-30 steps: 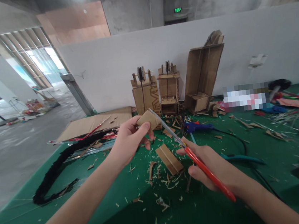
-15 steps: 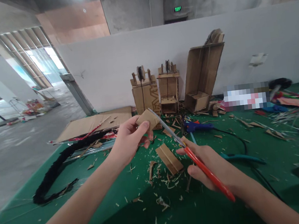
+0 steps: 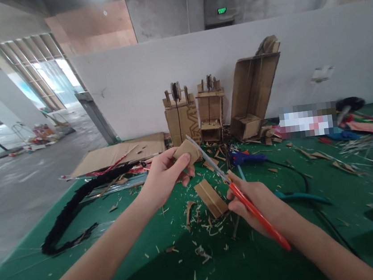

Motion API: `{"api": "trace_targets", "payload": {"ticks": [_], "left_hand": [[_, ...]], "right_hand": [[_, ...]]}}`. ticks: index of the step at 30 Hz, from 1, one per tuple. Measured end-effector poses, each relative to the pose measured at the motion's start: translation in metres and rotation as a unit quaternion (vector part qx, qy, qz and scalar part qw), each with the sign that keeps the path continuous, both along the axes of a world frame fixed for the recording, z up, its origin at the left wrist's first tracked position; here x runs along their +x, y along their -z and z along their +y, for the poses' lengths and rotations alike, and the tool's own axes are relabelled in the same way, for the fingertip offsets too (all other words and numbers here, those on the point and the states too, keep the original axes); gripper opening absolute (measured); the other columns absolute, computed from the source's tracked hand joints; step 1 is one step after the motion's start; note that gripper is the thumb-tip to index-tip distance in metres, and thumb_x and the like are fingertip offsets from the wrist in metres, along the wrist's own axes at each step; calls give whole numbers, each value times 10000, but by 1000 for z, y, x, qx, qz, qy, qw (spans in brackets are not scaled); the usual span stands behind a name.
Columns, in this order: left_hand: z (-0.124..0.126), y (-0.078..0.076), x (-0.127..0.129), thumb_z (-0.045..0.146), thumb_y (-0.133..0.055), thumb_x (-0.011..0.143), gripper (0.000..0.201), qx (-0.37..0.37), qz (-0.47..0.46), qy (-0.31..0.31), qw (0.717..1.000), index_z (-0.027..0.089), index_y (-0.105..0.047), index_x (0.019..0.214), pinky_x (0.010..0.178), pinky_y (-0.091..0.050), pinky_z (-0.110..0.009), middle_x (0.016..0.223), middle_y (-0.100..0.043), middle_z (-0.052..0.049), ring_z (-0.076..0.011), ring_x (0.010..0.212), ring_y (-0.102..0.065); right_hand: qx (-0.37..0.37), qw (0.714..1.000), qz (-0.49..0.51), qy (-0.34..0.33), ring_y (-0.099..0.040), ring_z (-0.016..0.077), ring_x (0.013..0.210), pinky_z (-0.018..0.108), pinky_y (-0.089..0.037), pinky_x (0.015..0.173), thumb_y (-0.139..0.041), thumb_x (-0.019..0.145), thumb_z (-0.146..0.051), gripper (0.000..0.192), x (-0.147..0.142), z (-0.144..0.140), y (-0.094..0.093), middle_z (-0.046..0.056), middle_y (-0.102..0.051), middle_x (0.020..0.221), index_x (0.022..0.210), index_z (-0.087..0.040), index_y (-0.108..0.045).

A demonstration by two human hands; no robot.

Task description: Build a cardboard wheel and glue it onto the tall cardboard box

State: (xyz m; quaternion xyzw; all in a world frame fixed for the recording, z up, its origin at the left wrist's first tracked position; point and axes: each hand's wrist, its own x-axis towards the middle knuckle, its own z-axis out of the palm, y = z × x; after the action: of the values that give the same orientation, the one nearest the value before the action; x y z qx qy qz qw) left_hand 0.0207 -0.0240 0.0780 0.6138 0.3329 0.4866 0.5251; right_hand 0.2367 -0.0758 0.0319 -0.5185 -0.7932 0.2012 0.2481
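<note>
Between thumb and fingers, my left hand (image 3: 168,171) pinches a small piece of cardboard (image 3: 188,151) above the table. My right hand (image 3: 256,201) is closed around a pair of scissors (image 3: 247,202) with red handles. The blades reach up and left, lying along the right edge of the cardboard piece. Below them, a folded cardboard strip (image 3: 211,198) lies on the green table among shavings. Just right of my right hand is a teal-handled tool (image 3: 304,197), its kind unclear.
Cardboard structures with spools (image 3: 182,122) stand against the white wall, beside a tall cardboard box (image 3: 251,92). A blue glue gun (image 3: 249,158) with a black cord lies behind my right hand. At left are a black fuzzy strip (image 3: 63,217) and a flat cardboard sheet (image 3: 120,152).
The cardboard piece and my left hand have shifted slightly right, further against the blades. My right-hand fingers have drawn closer together and the scissor handles have closed somewhat.
</note>
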Motion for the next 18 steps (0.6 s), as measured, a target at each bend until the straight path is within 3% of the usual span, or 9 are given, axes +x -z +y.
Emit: {"api": "trace_targets", "payload": {"ticks": [7,12,15,18], "left_hand": [[1,2,0,303,-569,870,199,0,2,13,1000,158,-533,738,409,-334,-166,563,-562,28,-45,441,-442],[0,2,1,284,-567,870,184,-4,-5,20,1000,158,-528,741,408,-331,-163,556,-562,34,-45,445,-449],[-1,1,2,283,-541,880,214,1,18,24,1000,161,-505,707,403,-341,-166,547,-558,35,-39,417,-434],[-1,1,1,286,-519,883,204,20,51,19,998,164,-503,721,412,-375,-164,550,-558,32,-45,428,-452]], "right_hand": [[17,997,-73,31,-551,184,529,269,-389,491,-417,889,-389,254,-1,-4,-6,26,-585,635,975,-183,-540],[77,993,-80,45,-539,181,470,259,-361,455,-407,892,-365,269,-1,-4,0,16,-580,570,1004,-171,-558],[107,990,-72,53,-541,183,435,264,-358,435,-427,878,-368,246,0,-1,5,17,-587,543,930,-180,-576],[110,990,-30,77,-560,183,426,267,-396,441,-449,866,-399,286,4,3,7,0,-586,518,994,-174,-571]]}}
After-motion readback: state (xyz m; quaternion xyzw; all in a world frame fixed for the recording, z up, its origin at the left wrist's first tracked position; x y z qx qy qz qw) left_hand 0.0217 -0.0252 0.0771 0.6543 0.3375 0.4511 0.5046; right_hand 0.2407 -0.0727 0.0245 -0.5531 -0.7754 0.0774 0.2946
